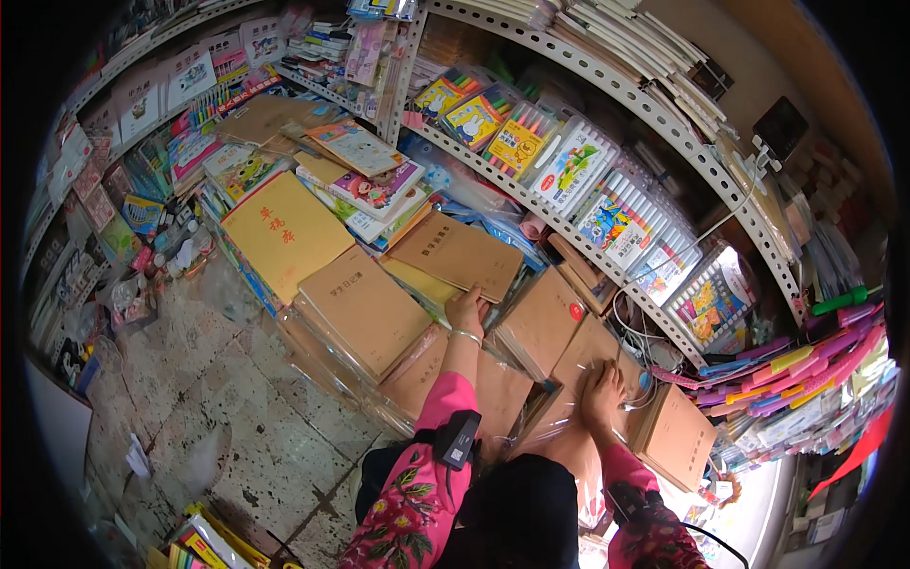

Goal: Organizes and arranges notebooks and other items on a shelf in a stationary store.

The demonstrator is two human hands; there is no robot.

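My left hand (466,312) is closed on the near edge of a brown paper-covered notebook (455,254), which lies on a pile of books and papers. A bracelet circles that wrist. My right hand (604,394) rests palm down, fingers stretched, on a plastic-wrapped stack of brown notebooks (583,351). Left of my left hand are another brown notebook stack (365,308) and a yellow-covered book (286,234). Between my two hands sits a brown stack with a red round sticker (538,322). My left fingertips are partly hidden at the notebook's edge.
A perforated metal shelf (559,223) with packs of coloured markers (576,166) runs along the back right. Colourful books (370,180) are heaped behind the notebooks. Scraps lie on the tiled floor (256,427) at left. Another brown stack (671,436) stands right of my right hand.
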